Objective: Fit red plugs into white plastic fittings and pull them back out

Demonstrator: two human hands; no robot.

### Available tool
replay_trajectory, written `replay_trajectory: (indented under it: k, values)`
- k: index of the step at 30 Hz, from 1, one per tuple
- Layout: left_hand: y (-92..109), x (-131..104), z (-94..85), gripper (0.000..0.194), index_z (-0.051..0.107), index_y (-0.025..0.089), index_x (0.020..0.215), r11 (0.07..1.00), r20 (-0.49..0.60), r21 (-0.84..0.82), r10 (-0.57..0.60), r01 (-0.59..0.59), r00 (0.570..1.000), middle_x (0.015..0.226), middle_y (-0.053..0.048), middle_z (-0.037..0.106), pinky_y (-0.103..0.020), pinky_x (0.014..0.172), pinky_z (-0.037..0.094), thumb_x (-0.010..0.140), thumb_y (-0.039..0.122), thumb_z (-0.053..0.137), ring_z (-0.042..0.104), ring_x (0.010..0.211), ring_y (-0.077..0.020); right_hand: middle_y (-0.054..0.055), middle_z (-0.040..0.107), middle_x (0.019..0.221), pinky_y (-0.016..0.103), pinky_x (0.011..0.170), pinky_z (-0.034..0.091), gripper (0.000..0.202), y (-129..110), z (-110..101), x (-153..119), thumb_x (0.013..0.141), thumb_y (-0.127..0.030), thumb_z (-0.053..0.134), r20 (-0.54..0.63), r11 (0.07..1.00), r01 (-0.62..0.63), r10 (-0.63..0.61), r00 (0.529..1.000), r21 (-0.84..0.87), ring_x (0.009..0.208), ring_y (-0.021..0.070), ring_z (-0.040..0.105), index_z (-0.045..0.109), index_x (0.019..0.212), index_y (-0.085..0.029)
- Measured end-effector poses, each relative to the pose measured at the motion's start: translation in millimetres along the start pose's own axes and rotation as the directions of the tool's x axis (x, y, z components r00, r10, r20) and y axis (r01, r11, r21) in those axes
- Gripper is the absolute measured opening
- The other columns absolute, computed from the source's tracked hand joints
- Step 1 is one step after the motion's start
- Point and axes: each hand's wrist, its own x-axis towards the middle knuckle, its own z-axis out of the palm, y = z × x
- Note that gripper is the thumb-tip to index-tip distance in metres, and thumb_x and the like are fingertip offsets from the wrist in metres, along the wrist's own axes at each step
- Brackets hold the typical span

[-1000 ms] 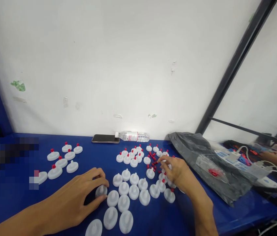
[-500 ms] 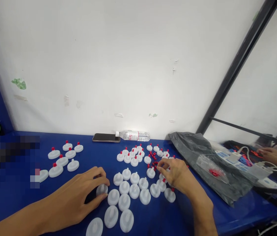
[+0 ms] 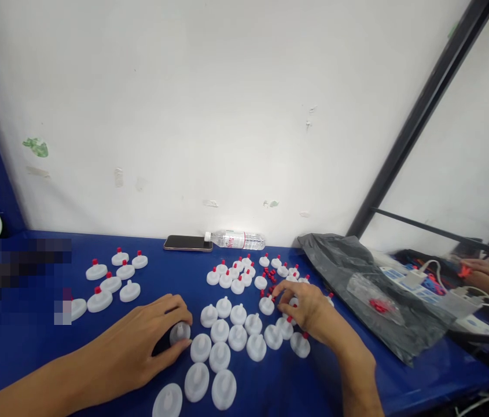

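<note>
White discs (image 3: 227, 339) lie on the blue table (image 3: 153, 284). Left hand (image 3: 140, 341) pinches one disc (image 3: 180, 333). Right hand (image 3: 307, 307) curls over tiny red caps (image 3: 271, 278).

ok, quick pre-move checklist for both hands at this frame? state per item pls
1. Left hand on a white disc: ok, thumb and fingers sit around it on the blue table.
2. That disc has no red cap: ok, none visible.
3. Right hand at the loose red caps: ok, fingers curled just beside them.
4. Cap pinched in the right fingers: cannot tell, fingertips hide it.
5. Uncapped discs between the hands: ok, upright in rows.
6. Capped discs kept apart: ok, grouped at far left.
</note>
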Motion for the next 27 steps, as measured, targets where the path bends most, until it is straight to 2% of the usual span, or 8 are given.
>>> replay_trajectory:
  k: [3, 8, 14, 18, 21, 23, 25, 27]
  values:
    - [-6.3, 2.1, -0.6, 0.017, 0.07, 0.032, 0.119, 0.997, 0.026, -0.07, -0.026, 0.028, 0.999, 0.111, 0.0, 0.078, -0.032, 0.081, 0.06, 0.104, 0.031, 0.061, 0.076, 0.09, -0.0223, 0.0, 0.086, 0.092, 0.033, 0.082, 0.056, 0.029, 0.6, 0.0, 0.3, 0.083, -0.012, 0.067, -0.001, 0.999, 0.037, -0.037, 0.999, 0.023, 0.08, 0.0207, 0.078, 0.078, 0.105, -0.026]
    - [-4.0, 4.9, -3.2, 0.026, 0.07, 0.03, 0.127, 0.997, -0.039, -0.074, 0.015, -0.018, 0.999, 0.114, -0.002, 0.08, -0.03, 0.062, 0.055, 0.108, 0.029, 0.052, 0.066, 0.061, -0.0165, 0.001, 0.084, 0.088, 0.037, 0.085, 0.058, 0.028, 1.2, 0.3, 0.9, 0.082, -0.01, 0.063, -0.06, 0.994, 0.097, -0.094, 0.994, 0.044, 0.084, 0.0234, 0.078, 0.077, 0.1, -0.027]
    - [0.3, 4.8, -5.9, 0.024, 0.073, 0.028, 0.123, 1.0, -0.029, -0.009, 0.009, -0.01, 1.0, 0.101, -0.001, 0.076, -0.032, 0.069, 0.056, 0.109, 0.036, 0.055, 0.076, 0.077, -0.0212, 0.003, 0.085, 0.095, 0.041, 0.093, 0.061, 0.015, -10.0, -6.0, -5.4, 0.089, -0.022, 0.065, -0.245, 0.955, 0.23, -0.182, 0.952, 0.188, 0.092, 0.0256, 0.081, 0.076, 0.097, -0.028]
    - [-1.1, 4.9, -7.8, 0.025, 0.075, 0.03, 0.122, 1.0, -0.041, -0.008, -0.015, 0.015, 0.999, 0.105, 0.0, 0.075, -0.033, 0.068, 0.054, 0.104, 0.047, 0.069, 0.076, 0.078, -0.022, 0.001, 0.086, 0.094, 0.038, 0.09, 0.063, 0.007, -34.1, -9.4, -14.9, 0.092, -0.034, 0.07, -0.335, 0.887, 0.327, -0.215, 0.917, 0.327, 0.087, 0.0235, 0.081, 0.075, 0.09, -0.029]
    - [-1.1, 5.0, -9.2, 0.022, 0.074, 0.03, 0.115, 0.997, -0.036, -0.071, -0.046, 0.043, 0.998, 0.109, 0.0, 0.075, -0.032, 0.066, 0.051, 0.102, 0.048, 0.073, 0.075, 0.077, -0.0203, -0.001, 0.085, 0.09, 0.034, 0.087, 0.063, 0.009, -61.4, -2.9, -22.6, 0.093, -0.034, 0.075, -0.4, 0.817, 0.423, -0.262, 0.878, 0.393, 0.084, 0.0215, 0.08, 0.077, 0.086, -0.028]
    - [-1.8, 4.7, -7.9, 0.023, 0.072, 0.03, 0.116, 0.995, -0.054, -0.098, -0.026, 0.021, 0.998, 0.109, 0.0, 0.077, -0.031, 0.064, 0.051, 0.103, 0.049, 0.072, 0.074, 0.076, -0.02, -0.002, 0.085, 0.09, 0.033, 0.089, 0.063, 0.008, -80.9, 8.5, -26.7, 0.094, -0.033, 0.077, -0.4, 0.784, 0.463, -0.3, 0.866, 0.413, 0.086, 0.0214, 0.08, 0.079, 0.089, -0.029]
    - [-3.0, 4.3, -5.2, 0.027, 0.07, 0.031, 0.119, 0.994, -0.105, -0.102, 0.028, -0.038, 0.994, 0.101, 0.001, 0.078, -0.03, 0.058, 0.048, 0.106, 0.054, 0.068, 0.068, 0.064, -0.0181, -0.004, 0.086, 0.091, 0.033, 0.091, 0.063, 0.007, -97.8, 24.4, -29.0, 0.098, -0.034, 0.077, -0.364, 0.764, 0.503, -0.37, 0.855, 0.405, 0.084, 0.0207, 0.08, 0.081, 0.092, -0.031]
    - [-3.6, 4.1, -2.8, 0.031, 0.069, 0.031, 0.122, 0.992, -0.154, -0.088, 0.079, -0.094, 0.985, 0.09, 0.003, 0.077, -0.03, 0.051, 0.044, 0.107, 0.058, 0.064, 0.058, 0.051, -0.0155, -0.006, 0.086, 0.094, 0.032, 0.09, 0.063, 0.005, -109.7, 41.2, -29.2, 0.1, -0.034, 0.077, -0.356, 0.734, 0.57, -0.455, 0.817, 0.37, 0.084, 0.0201, 0.08, 0.081, 0.097, -0.034]
